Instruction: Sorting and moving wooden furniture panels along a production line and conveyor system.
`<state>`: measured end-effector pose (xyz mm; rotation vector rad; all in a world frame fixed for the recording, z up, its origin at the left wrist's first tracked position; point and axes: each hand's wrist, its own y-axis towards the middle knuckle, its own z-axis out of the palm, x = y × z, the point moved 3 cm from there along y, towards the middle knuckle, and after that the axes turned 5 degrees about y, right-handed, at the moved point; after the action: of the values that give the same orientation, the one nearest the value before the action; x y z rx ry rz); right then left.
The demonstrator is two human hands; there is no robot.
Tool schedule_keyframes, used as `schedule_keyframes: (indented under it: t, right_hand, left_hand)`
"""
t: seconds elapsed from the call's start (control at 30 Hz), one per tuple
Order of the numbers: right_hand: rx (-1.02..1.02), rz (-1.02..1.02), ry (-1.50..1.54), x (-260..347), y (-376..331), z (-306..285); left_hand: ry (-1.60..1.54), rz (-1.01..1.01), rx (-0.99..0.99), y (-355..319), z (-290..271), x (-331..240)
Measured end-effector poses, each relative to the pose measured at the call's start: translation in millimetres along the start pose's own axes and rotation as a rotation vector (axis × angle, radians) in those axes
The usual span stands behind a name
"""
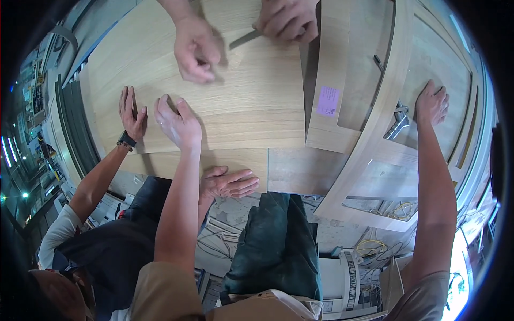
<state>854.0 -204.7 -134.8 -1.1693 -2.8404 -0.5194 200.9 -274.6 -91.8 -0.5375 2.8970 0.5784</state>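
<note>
My left hand [179, 123], whitish with dust, is over the light wood panel [257, 101], fingers apart and slightly bent, holding nothing. To the far right my right hand [432, 105] lies spread on the inset panel of a framed wooden door [383, 115]. Beside that hand rests a silvery metal tool [397, 122], its exact kind unclear. Across from me, another person's right-side hand [289, 20] grips a thin grey flat blade [245, 39] against the panel; that person's other hand [196, 52] hovers near its tip, blurred.
A co-worker on my left has one hand [134, 115] flat on the panel and another [230, 183] at its near edge. A purple label [328, 100] sticks to a second frame. Yellow cables [370, 247] and a white machine [340, 281] are below.
</note>
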Motion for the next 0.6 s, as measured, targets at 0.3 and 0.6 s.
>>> schedule_keyframes:
  t: [0.3,0.6]
  right_hand:
    - [0.043,0.024,0.013,2.2,-0.4,-3.5]
    - [0.04,0.023,0.008,3.8,-2.1,-1.2]
  left_hand:
    - [0.012,0.002,-0.01,0.5,-2.5,-1.5]
    - [0.016,0.021,-0.023,0.2,-2.2,1.1]
